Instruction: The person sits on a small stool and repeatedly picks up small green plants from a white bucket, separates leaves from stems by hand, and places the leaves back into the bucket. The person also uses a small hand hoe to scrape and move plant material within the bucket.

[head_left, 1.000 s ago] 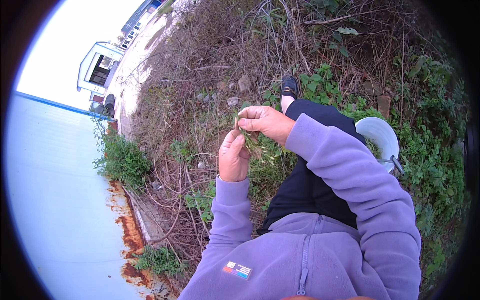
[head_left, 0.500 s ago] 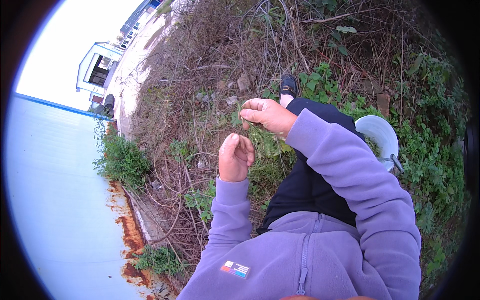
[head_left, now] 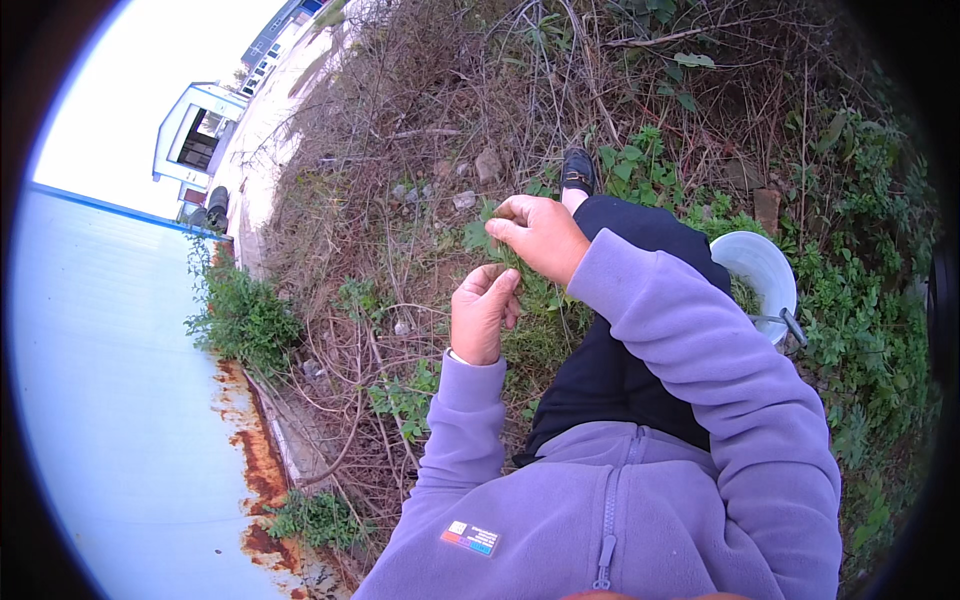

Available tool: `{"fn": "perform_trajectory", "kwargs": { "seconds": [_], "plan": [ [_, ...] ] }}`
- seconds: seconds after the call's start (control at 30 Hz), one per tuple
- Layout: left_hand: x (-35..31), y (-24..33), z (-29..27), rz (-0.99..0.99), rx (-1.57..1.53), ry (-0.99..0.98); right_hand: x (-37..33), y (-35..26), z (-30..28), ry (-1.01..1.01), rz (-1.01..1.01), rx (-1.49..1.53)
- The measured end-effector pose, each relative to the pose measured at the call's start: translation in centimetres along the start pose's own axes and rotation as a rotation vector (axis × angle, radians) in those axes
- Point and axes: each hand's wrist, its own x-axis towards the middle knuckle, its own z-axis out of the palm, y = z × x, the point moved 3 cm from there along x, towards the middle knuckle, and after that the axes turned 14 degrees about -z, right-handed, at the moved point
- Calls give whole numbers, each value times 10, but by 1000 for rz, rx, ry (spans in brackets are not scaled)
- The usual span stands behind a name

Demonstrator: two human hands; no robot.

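Note:
My right hand pinches a leafy green sprig between thumb and fingertips, its leaves poking out to the left of the fingers. Just below it, my left hand is closed, thumb against forefinger, close to the sprig's lower part. Whether the left fingers grip a piece of the plant is too small to make out. A white bucket with a grey handle grip stands to the right of my leg, with cut greens inside.
Dry twigs and vines cover the ground ahead, with some stones among them. Low green plants grow around the bucket. At left is a white panel with a rusty edge. My dark shoe rests beyond my hands.
My left hand has come up and right, closer to the right hand, its thumb now meeting the forefinger. My right hand keeps the sprig, having shifted only slightly.

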Motion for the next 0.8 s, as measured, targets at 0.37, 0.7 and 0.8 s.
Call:
{"fn": "perform_trajectory", "kwargs": {
  "seconds": [0.37, 0.7, 0.8],
  "plan": [
    [-3, 4, -7, -25, -168, -6, -1, 5, 5, -212, 212, 159],
    [-1, 3, -14, -20, -303, -68, 0, 3, 1, -149, 172, 96],
    [-1, 2, -12, -45, -367, -87, 0, 4, 1, -134, 131, 92]
  ]
}}
